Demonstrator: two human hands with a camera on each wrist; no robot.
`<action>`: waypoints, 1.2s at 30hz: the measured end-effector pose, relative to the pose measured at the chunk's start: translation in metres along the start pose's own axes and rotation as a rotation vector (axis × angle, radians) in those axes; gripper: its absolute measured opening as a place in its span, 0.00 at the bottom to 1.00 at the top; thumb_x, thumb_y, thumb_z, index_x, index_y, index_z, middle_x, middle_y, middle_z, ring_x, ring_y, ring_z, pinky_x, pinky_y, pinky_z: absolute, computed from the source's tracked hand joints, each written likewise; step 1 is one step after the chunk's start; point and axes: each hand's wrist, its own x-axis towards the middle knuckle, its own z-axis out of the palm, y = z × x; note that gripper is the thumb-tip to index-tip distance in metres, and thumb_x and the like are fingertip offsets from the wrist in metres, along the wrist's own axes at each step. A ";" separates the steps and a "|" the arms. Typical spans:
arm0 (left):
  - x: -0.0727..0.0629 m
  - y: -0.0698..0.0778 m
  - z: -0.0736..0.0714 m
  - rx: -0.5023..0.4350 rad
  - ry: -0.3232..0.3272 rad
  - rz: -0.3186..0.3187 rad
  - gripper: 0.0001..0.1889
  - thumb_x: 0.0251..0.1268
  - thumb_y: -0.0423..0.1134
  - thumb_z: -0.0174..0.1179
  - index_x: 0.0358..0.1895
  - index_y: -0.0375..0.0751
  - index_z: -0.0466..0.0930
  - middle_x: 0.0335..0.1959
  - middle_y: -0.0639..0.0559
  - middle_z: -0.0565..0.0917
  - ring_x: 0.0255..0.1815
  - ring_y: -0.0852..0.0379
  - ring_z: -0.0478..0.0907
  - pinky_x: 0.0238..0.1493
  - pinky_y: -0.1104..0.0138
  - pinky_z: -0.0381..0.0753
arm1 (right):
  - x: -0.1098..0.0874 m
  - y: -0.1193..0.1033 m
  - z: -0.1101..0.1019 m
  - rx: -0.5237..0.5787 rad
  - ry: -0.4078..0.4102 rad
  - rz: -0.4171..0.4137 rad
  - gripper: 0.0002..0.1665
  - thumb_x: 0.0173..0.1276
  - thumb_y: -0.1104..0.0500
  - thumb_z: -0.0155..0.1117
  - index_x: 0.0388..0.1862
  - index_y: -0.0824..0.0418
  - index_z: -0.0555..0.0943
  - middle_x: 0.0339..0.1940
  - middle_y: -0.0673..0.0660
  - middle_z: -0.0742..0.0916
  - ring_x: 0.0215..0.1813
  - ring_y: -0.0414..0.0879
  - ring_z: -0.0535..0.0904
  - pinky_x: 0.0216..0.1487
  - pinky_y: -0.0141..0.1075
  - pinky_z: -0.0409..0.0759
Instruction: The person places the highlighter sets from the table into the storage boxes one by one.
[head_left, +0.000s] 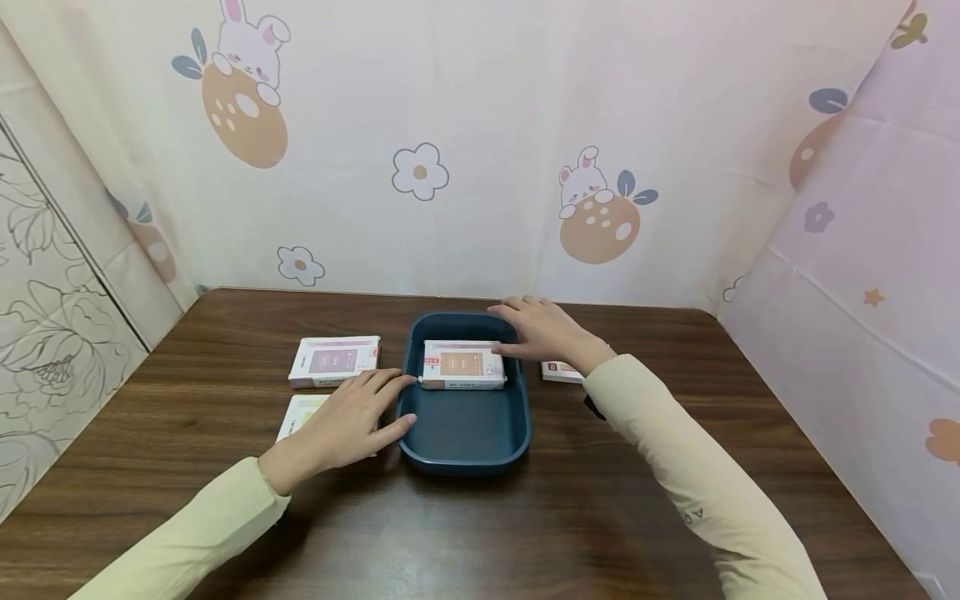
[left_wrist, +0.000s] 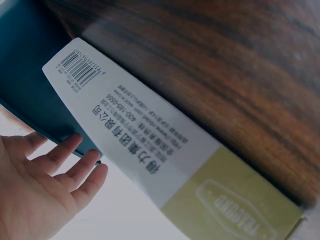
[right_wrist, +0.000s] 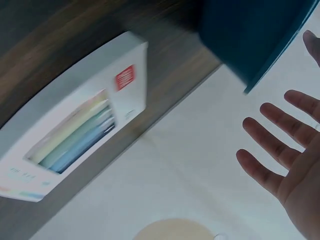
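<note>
A dark blue tray (head_left: 461,432) stands on the table, with a white box with an orange-brown panel (head_left: 461,367) lying in its far half. My left hand (head_left: 348,423) is at the tray's left rim, fingers loosely extended, holding nothing. Over the right rim is my right hand (head_left: 543,329), fingers spread; its thumb overlaps the box's right end in the head view. Under the left forearm and hand lies a white and yellow-green box (left_wrist: 150,135), partly hidden in the head view. A white box with a window of coloured strips (right_wrist: 75,130) sits beside the right wrist.
Another white box with a purple panel (head_left: 333,360) lies left of the tray, beyond the left hand. A patterned curtain (head_left: 487,225) hangs along the back edge of the brown wooden table (head_left: 675,500) and down the right side.
</note>
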 end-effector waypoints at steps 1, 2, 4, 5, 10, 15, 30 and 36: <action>0.000 0.000 0.000 0.000 0.001 0.000 0.30 0.63 0.63 0.43 0.64 0.51 0.65 0.61 0.49 0.70 0.60 0.50 0.67 0.58 0.52 0.67 | -0.003 0.003 0.001 0.002 0.008 0.002 0.39 0.61 0.35 0.54 0.66 0.53 0.65 0.63 0.57 0.73 0.63 0.54 0.69 0.60 0.51 0.67; 0.000 0.000 0.000 0.000 0.001 0.001 0.30 0.63 0.63 0.43 0.64 0.51 0.65 0.61 0.49 0.71 0.60 0.50 0.67 0.58 0.52 0.67 | -0.006 0.007 0.002 0.004 0.014 0.005 0.39 0.61 0.35 0.54 0.66 0.54 0.65 0.62 0.57 0.73 0.62 0.54 0.69 0.60 0.52 0.68; 0.000 0.000 0.000 0.000 0.002 0.001 0.30 0.63 0.63 0.43 0.64 0.51 0.65 0.61 0.48 0.70 0.60 0.50 0.67 0.58 0.52 0.67 | -0.012 0.013 0.003 0.016 0.025 0.015 0.39 0.61 0.35 0.54 0.66 0.54 0.65 0.63 0.58 0.73 0.63 0.54 0.68 0.60 0.52 0.67; 0.000 0.000 0.000 0.001 0.002 0.002 0.30 0.63 0.63 0.43 0.64 0.51 0.65 0.61 0.48 0.70 0.60 0.50 0.67 0.58 0.52 0.67 | -0.016 0.016 0.003 0.022 0.027 0.022 0.39 0.61 0.35 0.54 0.66 0.54 0.65 0.63 0.58 0.73 0.63 0.55 0.68 0.61 0.53 0.66; -0.001 -0.001 0.000 0.006 0.001 0.000 0.31 0.63 0.65 0.41 0.64 0.51 0.65 0.61 0.48 0.70 0.60 0.50 0.67 0.59 0.52 0.67 | -0.032 0.031 0.005 0.051 0.019 0.067 0.39 0.62 0.35 0.52 0.67 0.55 0.64 0.64 0.58 0.71 0.65 0.56 0.66 0.62 0.54 0.63; -0.001 0.000 0.000 0.003 -0.002 -0.004 0.31 0.63 0.64 0.42 0.64 0.51 0.65 0.61 0.48 0.70 0.60 0.50 0.67 0.59 0.52 0.66 | -0.045 0.045 0.011 0.069 0.011 0.105 0.38 0.63 0.38 0.54 0.66 0.57 0.65 0.63 0.59 0.72 0.65 0.57 0.66 0.61 0.57 0.63; 0.000 0.000 -0.001 -0.012 -0.003 -0.010 0.29 0.62 0.60 0.47 0.64 0.50 0.65 0.60 0.48 0.71 0.60 0.50 0.68 0.59 0.52 0.66 | -0.066 0.069 0.043 0.115 -0.058 0.195 0.39 0.60 0.40 0.59 0.65 0.58 0.67 0.61 0.62 0.74 0.62 0.62 0.68 0.58 0.61 0.64; 0.001 0.000 -0.001 -0.013 -0.011 -0.011 0.30 0.63 0.61 0.46 0.64 0.50 0.65 0.61 0.48 0.71 0.60 0.50 0.67 0.59 0.52 0.66 | -0.069 0.075 0.053 0.129 -0.080 0.215 0.40 0.60 0.39 0.58 0.66 0.58 0.65 0.62 0.63 0.73 0.60 0.62 0.68 0.56 0.60 0.65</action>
